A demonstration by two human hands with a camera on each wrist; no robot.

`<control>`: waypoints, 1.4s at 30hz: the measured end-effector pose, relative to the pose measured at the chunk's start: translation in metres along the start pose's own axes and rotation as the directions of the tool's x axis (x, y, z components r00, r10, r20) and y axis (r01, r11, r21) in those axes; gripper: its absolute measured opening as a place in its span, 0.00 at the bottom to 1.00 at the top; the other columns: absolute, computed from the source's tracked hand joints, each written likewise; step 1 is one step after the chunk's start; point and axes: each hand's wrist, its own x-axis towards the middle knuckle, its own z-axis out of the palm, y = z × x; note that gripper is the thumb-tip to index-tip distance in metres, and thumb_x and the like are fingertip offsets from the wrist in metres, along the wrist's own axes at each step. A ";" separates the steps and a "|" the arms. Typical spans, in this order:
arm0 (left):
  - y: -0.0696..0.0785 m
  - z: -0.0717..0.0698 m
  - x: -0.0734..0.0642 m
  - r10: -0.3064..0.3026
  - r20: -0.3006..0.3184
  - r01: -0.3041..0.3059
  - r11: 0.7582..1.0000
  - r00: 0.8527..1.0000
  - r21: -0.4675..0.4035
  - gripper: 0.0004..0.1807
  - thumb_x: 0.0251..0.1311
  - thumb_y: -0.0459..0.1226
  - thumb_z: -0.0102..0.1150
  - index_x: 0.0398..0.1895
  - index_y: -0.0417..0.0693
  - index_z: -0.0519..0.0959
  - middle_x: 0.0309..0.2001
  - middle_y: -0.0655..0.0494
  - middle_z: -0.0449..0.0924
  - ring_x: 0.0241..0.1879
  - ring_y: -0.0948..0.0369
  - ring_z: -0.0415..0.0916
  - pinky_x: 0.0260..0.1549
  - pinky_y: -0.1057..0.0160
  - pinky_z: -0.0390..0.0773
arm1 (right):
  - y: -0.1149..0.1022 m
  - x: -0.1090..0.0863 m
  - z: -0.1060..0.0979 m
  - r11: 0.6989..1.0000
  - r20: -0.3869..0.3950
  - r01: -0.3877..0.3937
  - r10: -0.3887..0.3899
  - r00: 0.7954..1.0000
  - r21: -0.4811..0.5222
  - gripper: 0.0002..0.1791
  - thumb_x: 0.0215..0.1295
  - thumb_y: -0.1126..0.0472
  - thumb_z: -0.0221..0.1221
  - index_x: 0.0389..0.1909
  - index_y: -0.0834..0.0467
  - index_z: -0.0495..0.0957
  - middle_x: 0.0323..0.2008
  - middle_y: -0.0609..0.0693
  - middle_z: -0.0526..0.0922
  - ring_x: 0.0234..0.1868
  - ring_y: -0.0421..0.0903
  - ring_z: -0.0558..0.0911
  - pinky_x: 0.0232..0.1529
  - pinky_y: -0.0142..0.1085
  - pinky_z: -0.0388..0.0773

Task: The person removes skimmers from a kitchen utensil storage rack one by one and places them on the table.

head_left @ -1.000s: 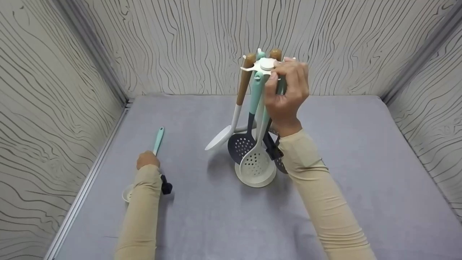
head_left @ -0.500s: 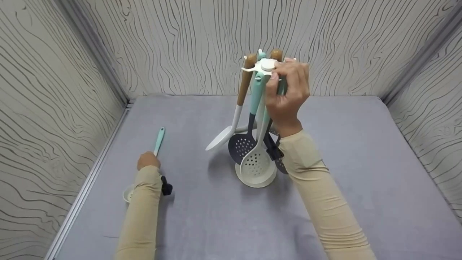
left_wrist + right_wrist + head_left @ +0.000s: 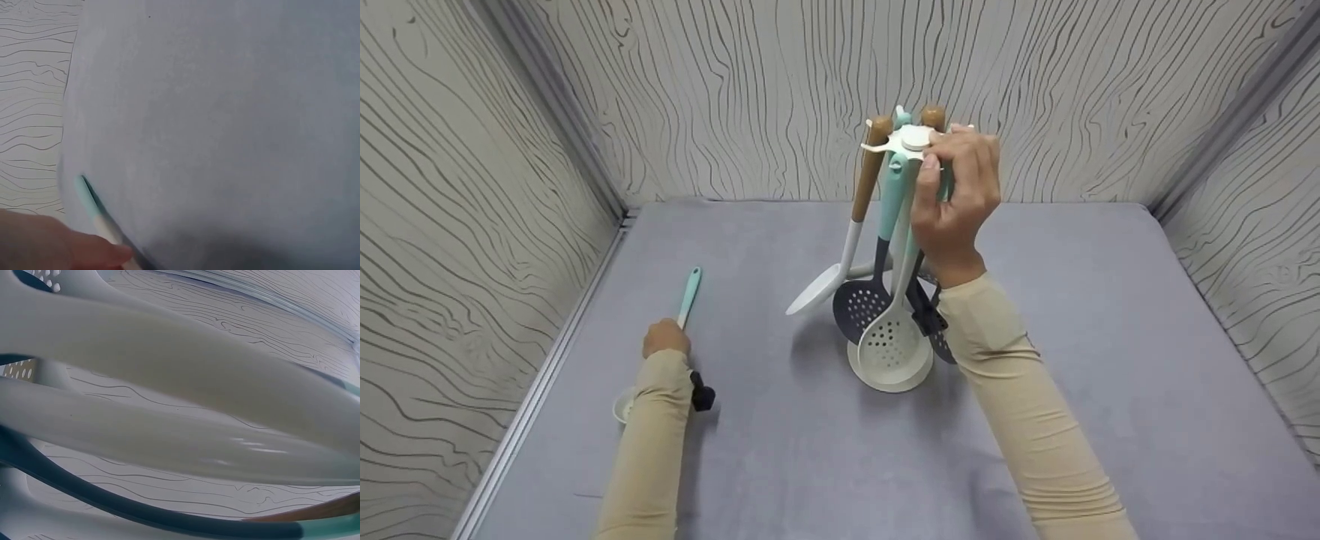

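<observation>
In the head view, my left hand (image 3: 666, 339) grips the pale shaft of a slotted spoon (image 3: 688, 296), which lies on the cloth with its teal handle pointing away. Its small white bowl shows beside my sleeve. The left wrist view shows my fingers on that shaft, just below the teal handle (image 3: 87, 194). My right hand (image 3: 960, 195) pinches the edge of the white hooked top of a utensil stand (image 3: 916, 138). From its hooks hang a white ladle (image 3: 817, 289), a dark skimmer (image 3: 861, 304), a white skimmer (image 3: 894, 349) and other tools, partly hidden by my hand.
The stand's round white base (image 3: 889, 388) sits mid-table on a grey cloth (image 3: 780, 465). Patterned panels (image 3: 757, 90) rise behind and at both sides. A metal rail (image 3: 540, 390) runs along the left edge. Hanging utensil shafts (image 3: 169, 354) crowd close to my right wrist.
</observation>
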 end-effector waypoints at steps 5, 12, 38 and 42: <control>0.001 -0.003 -0.005 0.037 -0.002 -0.037 0.999 0.999 0.024 0.13 0.64 0.27 0.43 0.42 0.23 0.75 0.43 0.28 0.81 0.42 0.41 0.82 0.42 0.48 0.84 | -0.002 0.001 0.000 1.000 -0.001 -0.001 0.001 1.000 -0.015 0.09 0.53 0.66 0.48 0.22 0.67 0.75 0.27 0.62 0.79 0.34 0.55 0.74 0.55 0.40 0.79; 0.001 -0.007 -0.010 0.054 0.005 -0.054 0.998 0.999 0.019 0.14 0.63 0.28 0.44 0.42 0.22 0.74 0.42 0.26 0.80 0.41 0.41 0.81 0.42 0.48 0.83 | -0.004 0.003 -0.001 1.000 0.001 0.009 -0.009 1.000 -0.028 0.10 0.55 0.66 0.47 0.24 0.66 0.76 0.26 0.61 0.78 0.35 0.55 0.75 0.55 0.40 0.80; -0.013 -0.005 -0.025 0.134 -0.059 -0.141 0.982 0.989 -0.122 0.14 0.59 0.29 0.45 0.34 0.21 0.75 0.31 0.31 0.77 0.26 0.51 0.71 0.27 0.53 0.78 | 0.000 0.005 -0.003 0.998 -0.018 0.024 -0.023 1.000 0.054 0.12 0.57 0.77 0.44 0.22 0.68 0.74 0.29 0.63 0.79 0.38 0.55 0.80 0.54 0.42 0.82; -0.008 -0.004 -0.031 0.153 -0.127 -0.170 0.975 0.980 -0.144 0.14 0.60 0.28 0.46 0.37 0.20 0.76 0.33 0.30 0.76 0.29 0.49 0.72 0.31 0.49 0.78 | 0.000 0.005 -0.002 1.000 -0.013 0.016 -0.016 1.000 0.026 0.11 0.57 0.77 0.45 0.22 0.68 0.74 0.29 0.64 0.80 0.40 0.57 0.82 0.57 0.43 0.81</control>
